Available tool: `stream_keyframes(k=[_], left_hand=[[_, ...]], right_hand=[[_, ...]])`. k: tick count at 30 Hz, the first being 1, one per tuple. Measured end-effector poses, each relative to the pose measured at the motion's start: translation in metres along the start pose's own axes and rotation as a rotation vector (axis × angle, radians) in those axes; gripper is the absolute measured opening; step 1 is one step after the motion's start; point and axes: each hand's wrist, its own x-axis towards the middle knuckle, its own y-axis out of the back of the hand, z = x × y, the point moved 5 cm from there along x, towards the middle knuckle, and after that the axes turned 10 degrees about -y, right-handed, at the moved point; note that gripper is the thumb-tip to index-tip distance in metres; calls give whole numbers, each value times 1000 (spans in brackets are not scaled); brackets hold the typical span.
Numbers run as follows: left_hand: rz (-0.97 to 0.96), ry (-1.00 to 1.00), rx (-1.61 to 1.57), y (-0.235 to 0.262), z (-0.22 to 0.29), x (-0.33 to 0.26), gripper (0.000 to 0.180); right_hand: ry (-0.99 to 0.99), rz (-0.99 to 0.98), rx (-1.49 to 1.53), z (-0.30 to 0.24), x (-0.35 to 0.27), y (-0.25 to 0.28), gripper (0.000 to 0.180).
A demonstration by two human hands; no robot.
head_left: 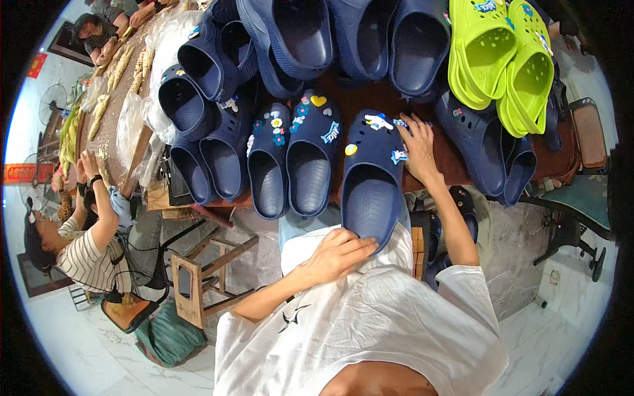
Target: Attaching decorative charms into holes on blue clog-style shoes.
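A navy foam clog (371, 195) is tilted at the table's near edge, toe away from me. Its upper carries a white character charm, a yellow charm and blue-and-white charms along the right side. My left hand (343, 255) grips the heel end, fingers over the rim. My right hand (419, 146) is closed around the toe's right side next to the charms; its thumb is largely hidden. Just left stands a matching decorated pair, a left clog (267, 178) and a right clog (310, 165), with flower, heart and lettering charms.
More navy clogs (300, 39) crowd the table's far side. A lime-green pair (485, 59) lies on navy clogs at right. On the left, people work at another table (109, 122) bearing pale elongated pieces and plastic bags. A wooden stool (211, 270) and an office chair (568, 211) flank me.
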Motion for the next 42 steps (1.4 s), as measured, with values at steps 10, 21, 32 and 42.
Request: stream_keyframes(k=[10, 21, 32, 42], left_hand=[[-93, 152, 152, -28, -30, -25, 35], [-5, 307, -53, -16, -27, 3, 49], [719, 777, -1140, -52, -91, 62, 44], [684, 892, -1100, -53, -106, 66, 44]], right_hand=[[-23, 59, 132, -1, -2, 8, 40], [-337, 18, 617, -21, -47, 47, 25], [-437, -64, 911, -37, -56, 28, 29], [-448, -16, 947, -36, -57, 27, 26]])
